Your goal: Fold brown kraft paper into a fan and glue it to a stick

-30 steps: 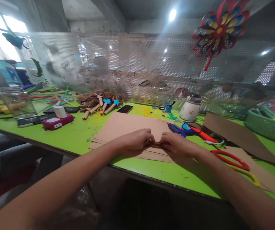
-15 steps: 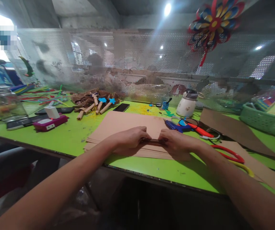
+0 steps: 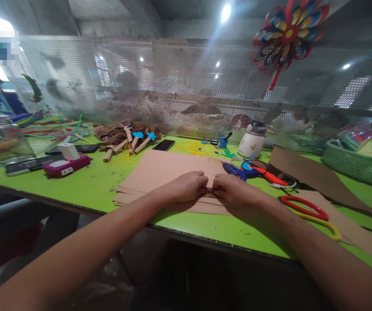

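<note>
A stack of tan paper sheets (image 3: 169, 166) lies near the front edge of the green table. Over its front part, my left hand (image 3: 190, 185) and my right hand (image 3: 229, 190) are close together, fingers pinched on a thin rolled piece of brown paper (image 3: 209, 190). Only a short length of the roll shows between them; the fingers hide the rest. Right of the stack are a blue glue gun (image 3: 241, 170) and scissors with red and yellow handles (image 3: 305, 208).
Paper rolls with blue cutouts (image 3: 137, 140), a black phone (image 3: 164, 145), a white bottle (image 3: 251, 140), a green basket (image 3: 354, 164), brown paper (image 3: 309, 172), a purple power strip (image 3: 66, 166) and a glass jar (image 3: 3, 142) surround the stack.
My left hand has moved right, closer to my right hand, so less of the brown roll shows between them. The view has shifted slightly.
</note>
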A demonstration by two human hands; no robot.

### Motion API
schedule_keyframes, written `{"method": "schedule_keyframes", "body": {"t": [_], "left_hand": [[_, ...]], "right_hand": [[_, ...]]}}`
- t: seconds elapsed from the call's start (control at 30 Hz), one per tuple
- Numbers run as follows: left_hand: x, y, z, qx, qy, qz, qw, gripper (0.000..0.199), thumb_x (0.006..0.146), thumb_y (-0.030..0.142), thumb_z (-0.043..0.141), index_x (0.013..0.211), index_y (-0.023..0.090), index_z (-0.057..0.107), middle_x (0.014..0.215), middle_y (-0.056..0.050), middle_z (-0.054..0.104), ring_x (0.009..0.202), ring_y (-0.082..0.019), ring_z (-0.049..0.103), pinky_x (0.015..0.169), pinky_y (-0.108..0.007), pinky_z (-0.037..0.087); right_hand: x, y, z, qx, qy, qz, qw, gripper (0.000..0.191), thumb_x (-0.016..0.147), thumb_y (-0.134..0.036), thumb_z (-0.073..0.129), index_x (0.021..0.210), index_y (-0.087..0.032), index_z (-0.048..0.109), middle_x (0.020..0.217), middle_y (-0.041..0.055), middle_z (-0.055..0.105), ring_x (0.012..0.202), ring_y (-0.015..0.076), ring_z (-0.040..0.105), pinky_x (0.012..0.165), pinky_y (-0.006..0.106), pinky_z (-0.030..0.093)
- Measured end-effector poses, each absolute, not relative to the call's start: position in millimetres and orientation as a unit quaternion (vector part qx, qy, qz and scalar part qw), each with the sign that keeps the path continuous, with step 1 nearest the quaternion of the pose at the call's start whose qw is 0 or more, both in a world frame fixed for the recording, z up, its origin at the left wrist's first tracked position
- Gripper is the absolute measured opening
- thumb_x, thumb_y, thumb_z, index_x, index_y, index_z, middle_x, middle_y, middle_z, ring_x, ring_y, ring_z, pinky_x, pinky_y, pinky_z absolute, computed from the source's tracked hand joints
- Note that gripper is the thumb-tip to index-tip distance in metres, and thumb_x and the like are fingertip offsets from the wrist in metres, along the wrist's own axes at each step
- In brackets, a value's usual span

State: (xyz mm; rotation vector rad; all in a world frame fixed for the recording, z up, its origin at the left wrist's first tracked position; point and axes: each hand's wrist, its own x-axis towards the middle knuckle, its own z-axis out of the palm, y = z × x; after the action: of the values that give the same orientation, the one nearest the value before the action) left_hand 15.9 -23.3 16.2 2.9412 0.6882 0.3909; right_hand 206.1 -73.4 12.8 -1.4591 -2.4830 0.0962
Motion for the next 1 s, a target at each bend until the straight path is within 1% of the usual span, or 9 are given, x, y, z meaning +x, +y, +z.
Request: {"method": "schedule_keyframes", "body": {"t": [0.1,0.2,0.33,0.43,0.67,0.8,1.0], "left_hand": [[8.7,-19.9,14.9,0.958,0.233,0.128,0.106,0.017,0.085,0.023,0.042,0.084,0.016,0.057,0.086,-0.005,0.054,0.075,-0.014,0.048,0.067,-0.024,0.038],[2.0,-17.6,12.4,0.954,0.227,0.14,0.139,0.019,0.085,0.022,0.042,0.09,0.017,0.06,0.088,-0.004,0.054,0.078,-0.014,0.049,0.069,-0.025,0.039],[-6.9,-19.8,11.4,0.95,0.216,0.153,0.165,0.026,0.087,0.024,0.04,0.101,0.019,0.061,0.09,-0.005,0.054,0.079,-0.015,0.049,0.071,-0.026,0.039],[-13.0,-24.5,13.6,0.953,0.204,0.152,0.164,0.03,0.09,0.027,0.037,0.107,0.02,0.06,0.091,-0.006,0.053,0.08,-0.015,0.049,0.073,-0.027,0.038],[-15.9,-31.6,14.2,0.955,0.195,0.165,0.15,0.033,0.091,0.033,0.036,0.108,0.019,0.061,0.09,-0.007,0.052,0.08,-0.016,0.047,0.073,-0.028,0.038],[-16.4,-31.8,13.2,0.954,0.196,0.167,0.154,0.032,0.091,0.031,0.037,0.11,0.019,0.06,0.091,-0.008,0.052,0.081,-0.015,0.048,0.074,-0.027,0.039],[-17.9,-30.4,11.6,0.952,0.19,0.184,0.155,0.03,0.09,0.027,0.038,0.109,0.019,0.061,0.09,-0.008,0.054,0.082,-0.015,0.05,0.075,-0.028,0.04]], "right_hand": [[213.3,-69.4,13.3,-0.498,-0.855,0.068,0.128,0.009,0.078,-0.018,0.051,0.081,-0.017,0.059,0.079,0.0028,0.058,0.068,0.0125,0.048,0.058,0.022,0.034],[218.5,-67.6,13.8,-0.49,-0.859,0.086,0.122,0.011,0.075,-0.014,0.051,0.083,-0.016,0.059,0.078,0.0025,0.058,0.068,0.0124,0.048,0.057,0.021,0.035],[221.4,-69.4,16.6,-0.483,-0.864,0.099,0.105,0.015,0.073,-0.012,0.049,0.085,-0.017,0.058,0.079,0.0026,0.058,0.067,0.0126,0.048,0.056,0.021,0.035],[221.3,-71.7,19.6,-0.49,-0.86,0.098,0.1,0.017,0.071,-0.011,0.049,0.085,-0.017,0.058,0.079,0.0028,0.058,0.066,0.0125,0.048,0.055,0.021,0.035],[219.5,-74.3,22.3,-0.476,-0.871,0.088,0.09,0.016,0.071,-0.011,0.049,0.083,-0.017,0.058,0.078,0.0036,0.059,0.065,0.013,0.048,0.055,0.021,0.034],[218.7,-75.4,23.2,-0.471,-0.874,0.077,0.087,0.014,0.071,-0.011,0.05,0.082,-0.016,0.058,0.077,0.0037,0.058,0.065,0.0129,0.047,0.055,0.022,0.034],[217.9,-75.8,26.0,-0.477,-0.87,0.097,0.081,0.014,0.072,-0.012,0.049,0.081,-0.016,0.058,0.078,0.0045,0.059,0.065,0.0132,0.047,0.055,0.022,0.034]]}}
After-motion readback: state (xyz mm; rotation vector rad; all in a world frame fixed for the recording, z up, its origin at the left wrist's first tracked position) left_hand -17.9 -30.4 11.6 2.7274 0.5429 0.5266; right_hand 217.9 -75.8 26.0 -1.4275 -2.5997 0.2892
